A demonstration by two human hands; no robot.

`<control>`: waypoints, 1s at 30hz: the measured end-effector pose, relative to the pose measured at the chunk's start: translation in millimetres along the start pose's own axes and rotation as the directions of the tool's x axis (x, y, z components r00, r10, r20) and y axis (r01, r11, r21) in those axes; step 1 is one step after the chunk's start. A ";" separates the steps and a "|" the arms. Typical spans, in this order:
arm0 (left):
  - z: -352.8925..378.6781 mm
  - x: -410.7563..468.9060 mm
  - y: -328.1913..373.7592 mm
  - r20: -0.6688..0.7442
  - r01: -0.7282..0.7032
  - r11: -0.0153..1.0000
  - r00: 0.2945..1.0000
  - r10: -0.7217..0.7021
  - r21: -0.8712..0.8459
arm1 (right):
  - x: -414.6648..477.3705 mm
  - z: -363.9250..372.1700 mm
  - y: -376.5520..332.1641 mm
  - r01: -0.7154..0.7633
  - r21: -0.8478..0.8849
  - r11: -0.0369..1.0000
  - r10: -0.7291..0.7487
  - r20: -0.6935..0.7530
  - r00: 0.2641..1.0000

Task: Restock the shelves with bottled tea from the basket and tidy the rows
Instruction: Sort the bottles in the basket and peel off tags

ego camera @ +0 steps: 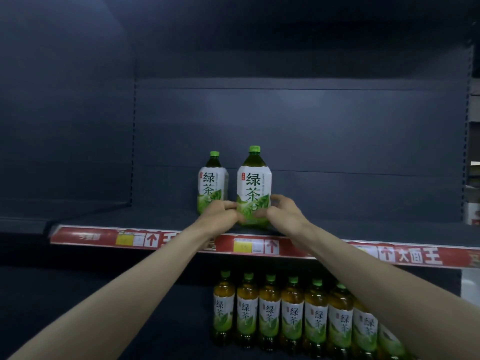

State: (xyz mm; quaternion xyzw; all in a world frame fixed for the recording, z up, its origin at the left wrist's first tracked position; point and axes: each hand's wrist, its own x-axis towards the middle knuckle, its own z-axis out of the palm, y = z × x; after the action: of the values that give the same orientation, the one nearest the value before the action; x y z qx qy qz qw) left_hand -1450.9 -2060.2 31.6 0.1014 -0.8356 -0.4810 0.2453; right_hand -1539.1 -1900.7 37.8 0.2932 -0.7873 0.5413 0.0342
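Nearest to me, both forearms reach up and forward from the bottom of the view. Below them, on the lower level, a row of slimmer tea bottles [293,313] stands upright, labels facing out; that level looks stocked already. Above it runs the red price strip [91,236] along the front edge of the upper shelf [363,229].

Just past that edge, my left hand [220,213] and right hand [284,211] wrap the lower part of a large tea bottle [254,185], fingers curled round its left and right sides. I judge the low two-handed hold suits a heavy bottle and lets me turn its label square to the aisle. The bottle is upright near the shelf's front; whether its base rests on the shelf I cannot tell.

A second large bottle [211,183] stands behind it and to the left, set further back, so this row is only begun. Beyond is the dark back panel [311,126]. The basket is out of view.
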 end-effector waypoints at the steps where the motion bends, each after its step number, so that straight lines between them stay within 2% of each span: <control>1: 0.2 2.1 1.2 0.004 -0.002 1.000 1.000 0.002 0.015 | 1.2 0.7 0.3 0.000 0.002 1.000 0.000 0.003 1.000; 6: -0.7 21.7 5.7 -0.002 0.049 0.991 0.999 -0.049 0.121 | 15.0 5.1 0.5 0.022 -0.031 0.999 -0.021 0.046 0.999; 11: -3.4 48.9 1.0 -0.011 0.099 0.988 0.995 -0.098 0.122 | 33.6 14.4 -7.0 -0.009 -0.065 0.998 0.019 0.156 0.988; 20: 2.5 75.4 -13.7 -0.028 0.090 0.990 0.996 -0.088 0.106 | 64.3 31.3 1.4 -0.004 -0.096 0.995 0.022 0.191 0.981; 30: 3.9 77.4 -13.8 -0.001 0.119 0.978 0.993 -0.121 0.171 | 75.9 37.9 6.5 0.048 -0.116 0.992 -0.015 0.269 0.963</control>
State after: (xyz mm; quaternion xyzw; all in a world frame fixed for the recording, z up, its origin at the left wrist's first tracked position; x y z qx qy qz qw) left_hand -1520.3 -2095.8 42.4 0.1699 -0.8673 -0.4219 0.2022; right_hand -1595.0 -1964.5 45.0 0.3737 -0.8113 0.4473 -0.0461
